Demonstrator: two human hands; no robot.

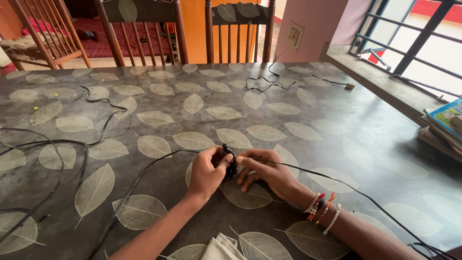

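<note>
at the near edge of the tabletop [365, 144] a pale folded cloth [222, 248] peeks in, just short of the two forearms. a little further in, near the middle of the near half, both hands meet over a small black knotted bundle of cord [231, 162]. the left hand [207, 172] is curled narrow, thumb and forefinger pinching the bundle's left side; the right hand [264, 171], with beaded bracelets [321, 210] on its wrist, pinches the other side, its remaining fingers resting flat on the table. one thin black cord [346, 188] runs from the bundle toward the near right corner, and another trails off to the left edge, joining loose black loops [72, 142] there.

judging by the grip, the work goes best with the bundle pinned low against the table, both trailing strands kept lightly taut and apart so they don't snag.

beyond, toward the far edge, a tangled thin wire [264, 79] lies loose, with wooden chairs [144, 29] behind. books [445, 123] sit off the right edge.
</note>
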